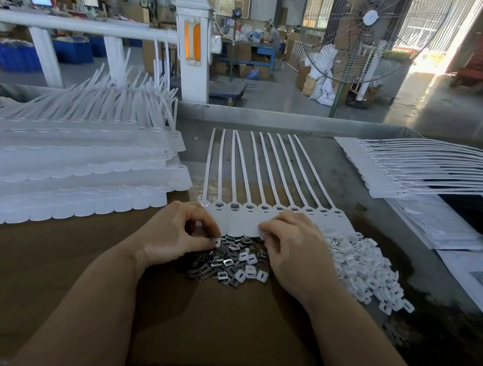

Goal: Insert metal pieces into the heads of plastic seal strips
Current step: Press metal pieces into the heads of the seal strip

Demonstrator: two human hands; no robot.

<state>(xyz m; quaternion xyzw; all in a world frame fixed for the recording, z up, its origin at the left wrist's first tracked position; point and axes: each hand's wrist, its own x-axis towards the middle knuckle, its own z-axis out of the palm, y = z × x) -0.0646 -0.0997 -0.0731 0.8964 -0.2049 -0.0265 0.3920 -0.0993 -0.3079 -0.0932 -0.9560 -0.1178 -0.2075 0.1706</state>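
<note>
At the frame centre we see the row of seal strips (pixel 267 182), most heads already showing metal. Our left hand (pixel 176 232) pinches a small white piece; our right hand (pixel 293 247) curls over the metal pieces (pixel 220 265). Stacks on the left of the counter (pixel 251 316) seem to wait.

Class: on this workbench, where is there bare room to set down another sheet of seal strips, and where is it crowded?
Free: the brown cardboard near the front edge, below the left stacks and left of the left hand. Crowded: the middle, where the strip sheet, metal pieces and white caps lie, and the right stack.
</note>
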